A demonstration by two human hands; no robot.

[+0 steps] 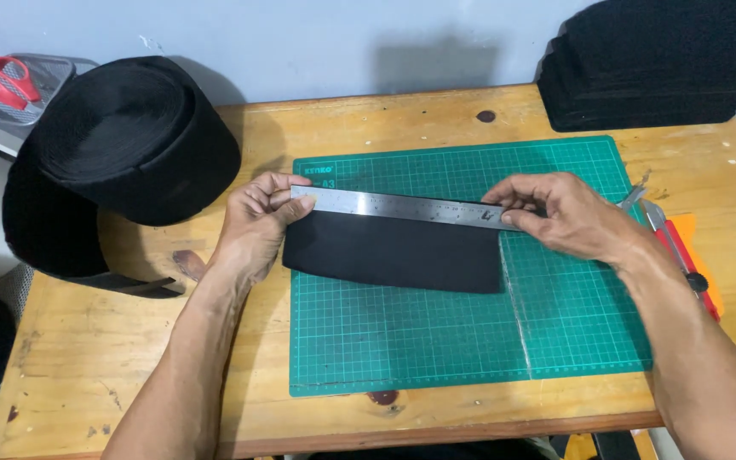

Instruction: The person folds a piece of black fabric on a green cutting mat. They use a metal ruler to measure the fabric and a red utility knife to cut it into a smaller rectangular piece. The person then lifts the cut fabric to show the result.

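Ruler [402,206] pinched by both hands [253,223] [564,213] over black strip [393,253] — cutter [679,251] beside mat [470,341].

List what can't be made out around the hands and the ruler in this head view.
- Steel ruler: both ends covered by the left hand and right hand; markings too small.
- Black strip: top edge hidden under the ruler.
- Utility knife: partly behind the right wrist.
- Black roll: its loose end runs behind the left forearm.
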